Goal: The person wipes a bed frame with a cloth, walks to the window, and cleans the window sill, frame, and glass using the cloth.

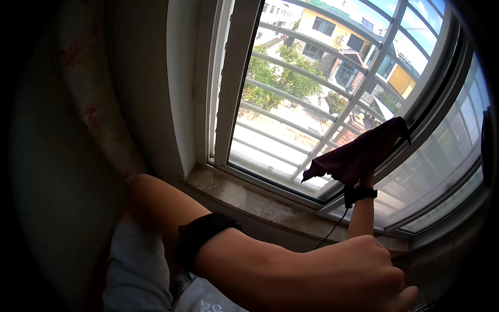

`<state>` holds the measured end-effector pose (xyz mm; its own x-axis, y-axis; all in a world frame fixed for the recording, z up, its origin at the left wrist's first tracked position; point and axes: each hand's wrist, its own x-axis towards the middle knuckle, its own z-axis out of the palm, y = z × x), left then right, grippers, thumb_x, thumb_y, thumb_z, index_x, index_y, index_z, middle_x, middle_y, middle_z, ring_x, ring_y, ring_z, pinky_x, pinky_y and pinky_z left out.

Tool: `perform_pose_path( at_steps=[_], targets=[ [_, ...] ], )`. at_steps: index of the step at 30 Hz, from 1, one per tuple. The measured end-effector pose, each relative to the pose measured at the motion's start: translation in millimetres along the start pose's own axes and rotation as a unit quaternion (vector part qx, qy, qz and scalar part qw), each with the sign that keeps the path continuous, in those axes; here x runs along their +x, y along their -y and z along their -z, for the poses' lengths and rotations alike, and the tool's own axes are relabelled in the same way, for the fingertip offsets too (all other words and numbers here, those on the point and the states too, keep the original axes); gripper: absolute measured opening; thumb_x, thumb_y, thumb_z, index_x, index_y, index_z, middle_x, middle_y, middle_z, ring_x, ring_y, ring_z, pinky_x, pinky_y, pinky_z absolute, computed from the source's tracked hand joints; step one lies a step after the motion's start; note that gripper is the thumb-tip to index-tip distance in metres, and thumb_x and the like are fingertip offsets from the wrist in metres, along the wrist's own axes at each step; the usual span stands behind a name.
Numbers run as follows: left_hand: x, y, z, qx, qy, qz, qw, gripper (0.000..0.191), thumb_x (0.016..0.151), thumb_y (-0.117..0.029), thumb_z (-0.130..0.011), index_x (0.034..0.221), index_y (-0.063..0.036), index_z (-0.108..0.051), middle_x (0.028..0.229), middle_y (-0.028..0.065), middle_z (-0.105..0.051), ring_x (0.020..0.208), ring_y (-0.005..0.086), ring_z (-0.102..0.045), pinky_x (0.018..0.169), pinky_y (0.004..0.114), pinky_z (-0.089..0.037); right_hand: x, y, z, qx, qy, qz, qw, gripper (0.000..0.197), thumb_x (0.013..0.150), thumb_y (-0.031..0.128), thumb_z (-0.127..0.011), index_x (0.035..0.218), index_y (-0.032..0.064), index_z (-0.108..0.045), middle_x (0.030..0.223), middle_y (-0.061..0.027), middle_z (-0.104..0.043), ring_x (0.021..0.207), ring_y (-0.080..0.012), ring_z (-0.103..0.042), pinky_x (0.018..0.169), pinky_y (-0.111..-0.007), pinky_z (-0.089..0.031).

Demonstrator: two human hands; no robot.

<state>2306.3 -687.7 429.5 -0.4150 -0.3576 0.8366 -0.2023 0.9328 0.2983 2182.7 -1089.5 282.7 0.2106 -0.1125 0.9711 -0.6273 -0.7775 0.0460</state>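
My right hand [367,180] reaches up to the window and is mostly hidden behind a dark purple cloth [351,158]. It holds the cloth against the frame of the sliding window [419,124], where the sashes overlap, and one corner hangs to the left. A black wristband with a small device and a thin cable sits on that wrist. My left hand [347,269] is close to the camera at the lower right, back up, fingers curled. Its palm is hidden, so I cannot tell whether it holds anything. A wide black band circles the left wrist.
A marble windowsill [241,195] runs below the window frame. Metal security bars [296,66] stand outside, with trees and buildings beyond. A pale curtain with reddish marks [91,113] hangs at the left beside the wall. A glass sash [436,167] is at the right.
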Motion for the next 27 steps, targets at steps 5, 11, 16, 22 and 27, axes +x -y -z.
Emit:
perform_pose_path(
  at_steps=[5,11,16,22,27],
  targets=[
    [-4.3,7.1,-12.0,-0.047,0.042,-0.046,0.997,0.016,0.077,-0.006,-0.065,0.078,0.0007,-0.051,0.063,0.0075,-0.053,0.057,0.0228,-0.06,0.046,0.032,-0.048,-25.4,10.4,-13.5,0.021,0.003,-0.009,1.0,0.052,0.097,0.02,-0.054,0.142,-0.0014,-0.039,0.136,-0.0239,-0.046,0.129,-0.0399,-0.041,0.111,-0.047,-0.031],
    [-12.5,5.9,-23.9,-0.236,-0.017,0.0,0.972,0.028,0.087,-0.011,-0.06,0.107,0.0079,-0.056,0.093,0.0158,-0.065,0.082,0.0265,-0.068,0.063,0.033,-0.055,-47.6,-6.9,-8.4,0.015,0.0,-0.019,1.0,0.05,0.097,0.018,-0.053,0.141,-0.0009,-0.041,0.135,-0.0238,-0.047,0.127,-0.0399,-0.043,0.11,-0.048,-0.032],
    [-27.3,-6.6,-21.8,-0.246,0.015,0.007,0.969,0.044,0.097,-0.015,-0.052,0.131,0.0122,-0.047,0.122,0.026,-0.06,0.106,0.032,-0.065,0.083,0.036,-0.055,-21.5,11.2,-35.6,0.049,-0.039,-0.019,0.998,0.048,0.097,0.017,-0.053,0.141,-0.0005,-0.042,0.133,-0.0238,-0.048,0.126,-0.04,-0.044,0.109,-0.048,-0.033],
    [-42.2,-1.5,13.2,-0.334,0.189,0.051,0.922,0.036,0.099,-0.01,-0.051,0.125,0.0145,-0.052,0.123,0.0327,-0.058,0.116,0.039,-0.06,0.092,0.043,-0.053,3.8,0.4,-52.8,0.056,-0.106,-0.028,0.992,0.047,0.097,0.016,-0.053,0.14,0.0001,-0.044,0.131,-0.0237,-0.049,0.124,-0.04,-0.045,0.108,-0.048,-0.034],
    [-54.8,54.5,24.6,-0.301,0.09,0.034,0.949,0.039,0.096,-0.015,-0.058,0.13,0.0031,-0.053,0.102,0.0175,-0.066,0.093,0.031,-0.069,0.078,0.04,-0.059,23.1,20.0,-45.0,0.137,-0.073,-0.121,0.98,0.037,0.098,0.015,-0.053,0.132,0.0022,-0.052,0.12,-0.0195,-0.056,0.112,-0.0355,-0.052,0.1,-0.046,-0.042]
  ],
)
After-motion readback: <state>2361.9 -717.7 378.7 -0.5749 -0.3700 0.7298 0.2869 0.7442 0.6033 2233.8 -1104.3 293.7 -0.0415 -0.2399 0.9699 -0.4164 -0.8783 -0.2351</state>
